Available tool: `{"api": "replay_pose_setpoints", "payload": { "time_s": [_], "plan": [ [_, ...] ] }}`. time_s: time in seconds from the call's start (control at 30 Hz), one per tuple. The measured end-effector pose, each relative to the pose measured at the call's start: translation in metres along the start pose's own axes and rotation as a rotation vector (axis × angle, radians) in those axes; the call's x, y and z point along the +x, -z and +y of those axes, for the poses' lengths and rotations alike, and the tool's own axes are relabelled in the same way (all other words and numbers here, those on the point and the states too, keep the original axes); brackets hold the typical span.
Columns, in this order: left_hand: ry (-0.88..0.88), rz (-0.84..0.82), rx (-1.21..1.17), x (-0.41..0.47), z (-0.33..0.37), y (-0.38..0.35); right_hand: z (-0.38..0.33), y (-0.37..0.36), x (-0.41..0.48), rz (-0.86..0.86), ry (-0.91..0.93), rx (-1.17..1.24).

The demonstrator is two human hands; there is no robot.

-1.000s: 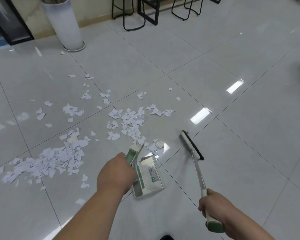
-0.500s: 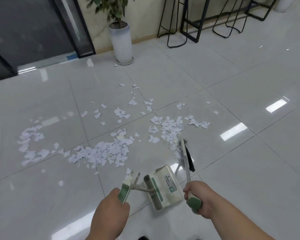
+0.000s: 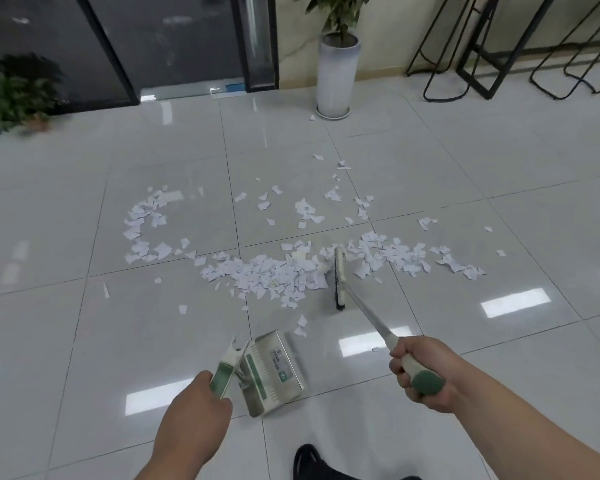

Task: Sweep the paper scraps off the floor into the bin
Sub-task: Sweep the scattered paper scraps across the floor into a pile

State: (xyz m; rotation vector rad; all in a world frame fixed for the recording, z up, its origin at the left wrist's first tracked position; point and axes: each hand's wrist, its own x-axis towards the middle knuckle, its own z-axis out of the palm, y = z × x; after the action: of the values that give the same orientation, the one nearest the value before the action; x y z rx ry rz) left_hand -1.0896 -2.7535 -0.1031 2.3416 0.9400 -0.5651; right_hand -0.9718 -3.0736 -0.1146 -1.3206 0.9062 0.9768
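The right grip (image 3: 420, 372), a bare hand, is curled tight round the green end of the broom handle (image 3: 368, 313), and the left grip (image 3: 193, 408) is wrapped round the upright green handle of the dustpan (image 3: 274, 372). The pan hangs low and tilted just in front of the person's dark shoe (image 3: 312, 459); whether its lip touches the floor (image 3: 465, 174) I cannot tell, and no paper shows in it. From the right grip the shaft slants forward and down to the broom head (image 3: 339, 278), which stands with its bristles on the tiles in the middle of the paper scraps (image 3: 274, 275). The thickest heap lies just to the left of the head, a looser spread trails off to the right, a curved band sits further left, and stray bits reach toward the white planter (image 3: 336, 77) by the wall. A few pieces lie just beyond the pan's mouth. No bin is in view. The step in hand looks like gathering, with nearly all the paper not yet collected. The next move probably calls for setting the pan's lip flat on the tiles facing the heap, then drawing the head through the heap toward it in short, low strokes, since such light paper may scatter.
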Motion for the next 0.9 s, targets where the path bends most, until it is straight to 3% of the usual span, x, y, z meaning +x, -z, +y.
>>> {"api": "replay_pose_setpoints", "payload": {
  "time_s": [0.27, 0.5, 0.7, 0.9],
  "plan": [
    [0.093, 0.072, 0.018, -0.007, -0.032, 0.028, -0.014, 0.004, -0.046, -0.101, -0.112, -0.275],
    [0.233, 0.113, -0.021, -0.017, -0.034, 0.019, -0.042, 0.012, -0.027, -0.261, -0.236, -0.499],
    [0.335, 0.144, -0.035, -0.028, 0.010, -0.009, -0.085, 0.041, 0.032, -0.335, -0.341, -0.630],
    [0.390, 0.185, -0.018, -0.049, 0.096, -0.046, -0.176, 0.113, 0.080, -0.285, -0.302, -0.772]
  ]
}}
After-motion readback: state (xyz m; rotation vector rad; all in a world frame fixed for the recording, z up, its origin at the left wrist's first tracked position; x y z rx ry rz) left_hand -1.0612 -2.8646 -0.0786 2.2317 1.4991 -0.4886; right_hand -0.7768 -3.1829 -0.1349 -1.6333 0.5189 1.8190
